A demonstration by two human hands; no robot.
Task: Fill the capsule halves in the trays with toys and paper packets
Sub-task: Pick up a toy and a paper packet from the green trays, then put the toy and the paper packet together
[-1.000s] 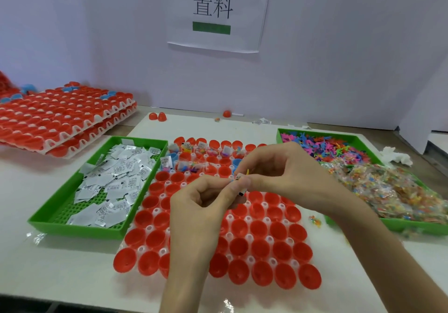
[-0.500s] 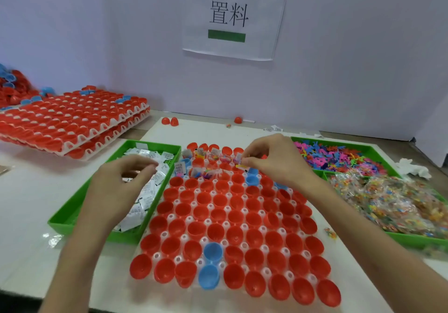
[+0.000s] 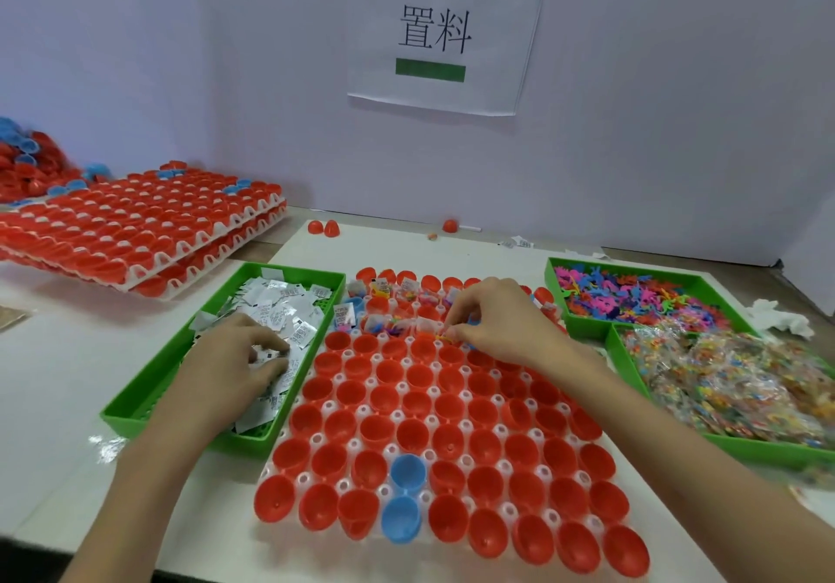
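A white tray (image 3: pixel 500 400) of red capsule halves, with two blue ones near the front, lies before me. Its two far rows hold toys and paper packets. My right hand (image 3: pixel 492 325) hovers over the second far row and pinches a small yellow toy (image 3: pixel 445 337) at its fingertips. My left hand (image 3: pixel 237 356) reaches into the green tray (image 3: pixel 149 383) of white paper packets (image 3: pixel 282 311), fingers curled down onto a packet.
Two green trays on the right hold loose coloured toys (image 3: pixel 632 300) and bagged toys (image 3: pixel 732 379). Stacked trays of red capsule halves (image 3: pixel 131 234) sit at the far left. Loose red halves (image 3: pixel 323 227) lie by the back wall.
My hands, together over the tray a second ago, have parted. The left went into the packet tray and lowered onto the packets; the right moved to the far rows with the toy.
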